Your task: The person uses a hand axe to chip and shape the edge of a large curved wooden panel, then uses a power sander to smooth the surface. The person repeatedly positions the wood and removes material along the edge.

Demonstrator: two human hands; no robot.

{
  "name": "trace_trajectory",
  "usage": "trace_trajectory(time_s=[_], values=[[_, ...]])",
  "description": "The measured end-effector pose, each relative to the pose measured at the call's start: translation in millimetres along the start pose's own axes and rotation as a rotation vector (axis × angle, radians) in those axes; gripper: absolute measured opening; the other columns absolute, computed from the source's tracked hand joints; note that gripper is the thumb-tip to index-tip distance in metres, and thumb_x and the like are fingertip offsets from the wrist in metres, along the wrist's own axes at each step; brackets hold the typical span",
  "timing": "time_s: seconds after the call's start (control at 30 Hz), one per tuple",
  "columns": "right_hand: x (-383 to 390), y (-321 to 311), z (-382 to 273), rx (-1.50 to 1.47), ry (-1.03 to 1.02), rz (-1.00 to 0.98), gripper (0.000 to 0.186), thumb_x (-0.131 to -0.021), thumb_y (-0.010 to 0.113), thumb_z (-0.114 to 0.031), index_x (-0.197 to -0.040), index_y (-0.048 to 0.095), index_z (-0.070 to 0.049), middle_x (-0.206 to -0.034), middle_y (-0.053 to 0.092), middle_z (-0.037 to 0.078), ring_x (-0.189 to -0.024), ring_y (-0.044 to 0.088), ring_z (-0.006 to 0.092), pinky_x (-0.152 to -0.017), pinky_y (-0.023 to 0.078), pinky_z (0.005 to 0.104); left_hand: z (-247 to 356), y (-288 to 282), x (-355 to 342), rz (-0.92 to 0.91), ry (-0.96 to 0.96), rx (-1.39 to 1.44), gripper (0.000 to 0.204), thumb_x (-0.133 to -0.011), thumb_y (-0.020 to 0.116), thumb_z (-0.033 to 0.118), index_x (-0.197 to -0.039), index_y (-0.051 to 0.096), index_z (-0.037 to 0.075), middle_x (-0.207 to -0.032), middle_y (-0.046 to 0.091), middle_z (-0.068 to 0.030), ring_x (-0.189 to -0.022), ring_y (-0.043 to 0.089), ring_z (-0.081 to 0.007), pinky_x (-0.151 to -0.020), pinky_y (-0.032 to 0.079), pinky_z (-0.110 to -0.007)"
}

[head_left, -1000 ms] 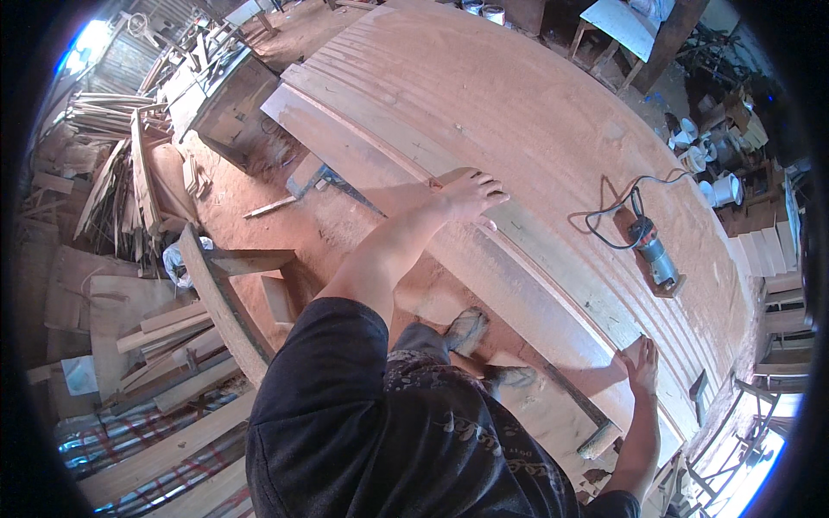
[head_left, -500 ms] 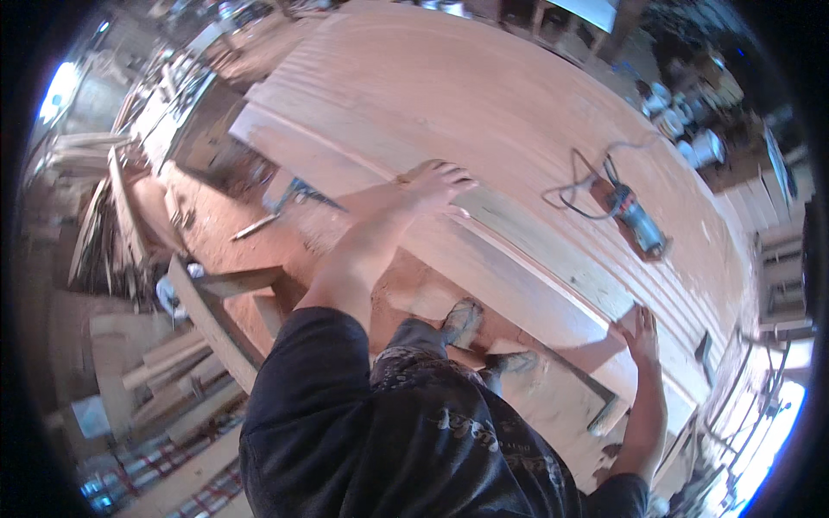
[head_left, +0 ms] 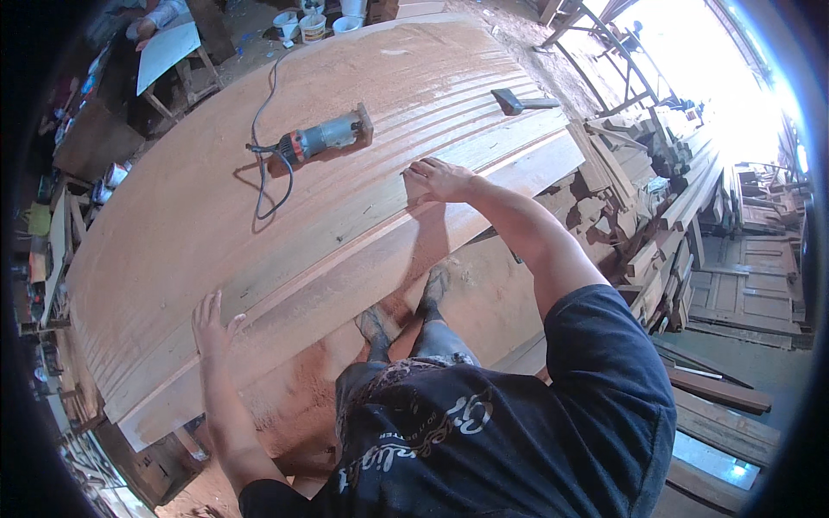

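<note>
View swung right | hands [head_left: 437, 180] on plank [head_left: 324, 253] | pale lettering [head_left: 469, 416], dark shirt [head_left: 609, 393]

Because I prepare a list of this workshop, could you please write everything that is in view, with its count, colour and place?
Worktop: one, dusty tan, centre
Boards: at least two, pale, worktop's near side
Power tool: one, grey-black-red, on worktop
Cord: one, dark, on worktop
Dark-headed tool: one, worktop's right end
Buckets: at least four, mostly white, beyond worktop
Stand: one, white-topped, upper left
Another person: one, light clothing, upper left
Timber: many pieces, brown, right
Panelled door: at least one, brownish, far right
Clutter: uncountable, mixed colours, left edge
Shirt: one, black, bottom centre
Feet: two, dusty, below worktop's edge
Left hand: one, bare, on boards, lower left
Right hand: one, bare, on boards, centre
</note>
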State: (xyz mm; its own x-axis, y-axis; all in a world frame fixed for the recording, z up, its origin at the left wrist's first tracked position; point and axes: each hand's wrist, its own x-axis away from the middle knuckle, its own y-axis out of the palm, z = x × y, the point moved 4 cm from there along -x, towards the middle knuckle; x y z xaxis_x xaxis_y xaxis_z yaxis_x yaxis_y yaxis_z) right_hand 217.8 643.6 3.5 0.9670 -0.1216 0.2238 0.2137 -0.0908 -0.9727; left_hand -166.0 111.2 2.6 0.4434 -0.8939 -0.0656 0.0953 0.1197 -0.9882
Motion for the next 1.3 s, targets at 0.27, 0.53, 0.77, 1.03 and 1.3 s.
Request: trace_trajectory(time_s=[0.27, 0.53, 0.77, 1.03, 1.3], values=[[2.4, -0.6, -11.7, 0.007, 0.021, -0.006, 0.086, -0.098, 0.068, -0.054, -0.161, 0.04, -0.002, -0.156, 0.049, 0.02, -0.145, 0.048, 0.0399, -0.122, 0.043, 0.048, 3.6, -3.3, 6.2, 0.05, 0.013, 0.03, 0.086, -0.08, 0.088, 0.049, -0.15, 0.061, 0.007, -0.148, 0.059, -0.0187, -0.135, 0.053, -0.0418, -0.116, 0.043, -0.055], [-1.3, -4.6, -10.8, 0.04, 0.004, -0.042, 0.086, -0.097, 0.071, -0.05, -0.159, 0.039, 0.001, -0.155, 0.047, 0.022, -0.145, 0.046, 0.0399, -0.123, 0.041, 0.0488, 4.0, 0.8, 6.1, 0.009, -0.055, 0.031, 0.084, -0.084, 0.085, 0.048, -0.153, 0.058, 0.007, -0.153, 0.057, -0.0171, -0.143, 0.048, -0.0412, -0.121, 0.038, -0.052], [3.8, 5.3, 13.6, -0.052, -0.092, 0.06, 0.084, -0.096, 0.074, -0.049, -0.158, 0.043, -0.002, -0.159, 0.045, 0.021, -0.147, 0.045, 0.0398, -0.123, 0.04, 0.0493, 44.6, -6.0, 9.3, -0.07, -0.214, -0.186, 0.071, -0.098, 0.077, 0.037, -0.157, 0.053, 0.006, -0.161, 0.051, -0.0184, -0.151, 0.04, -0.0466, -0.127, 0.03, -0.058], [68.0, 37.0, 289.4, -0.167, 0.817, 0.454, 0.026, -0.092, 0.062, -0.02, -0.109, 0.074, -0.004, -0.113, 0.075, 0.024, -0.112, 0.07, 0.0425, -0.095, 0.055, 0.052, 68.8, 70.5, 249.3, 0.987, -1.018, -0.094, 0.045, -0.107, 0.06, 0.028, -0.14, 0.063, -0.003, -0.143, 0.064, -0.0272, -0.129, 0.064, -0.0435, -0.109, 0.052, -0.051], [107.3, 54.7, 377.4, -0.245, 1.128, 0.206, 0.084, -0.09, 0.073, -0.066, -0.145, 0.057, -0.006, -0.135, 0.07, 0.027, -0.129, 0.065, 0.0456, -0.11, 0.045, 0.0572, 361.8, 174.9, 449.4, -0.451, -1.894, 0.797, 0.043, -0.108, 0.061, 0.041, -0.129, 0.07, 0.004, -0.114, 0.075, -0.0157, -0.095, 0.071, -0.0307, -0.092, 0.055, -0.047]])
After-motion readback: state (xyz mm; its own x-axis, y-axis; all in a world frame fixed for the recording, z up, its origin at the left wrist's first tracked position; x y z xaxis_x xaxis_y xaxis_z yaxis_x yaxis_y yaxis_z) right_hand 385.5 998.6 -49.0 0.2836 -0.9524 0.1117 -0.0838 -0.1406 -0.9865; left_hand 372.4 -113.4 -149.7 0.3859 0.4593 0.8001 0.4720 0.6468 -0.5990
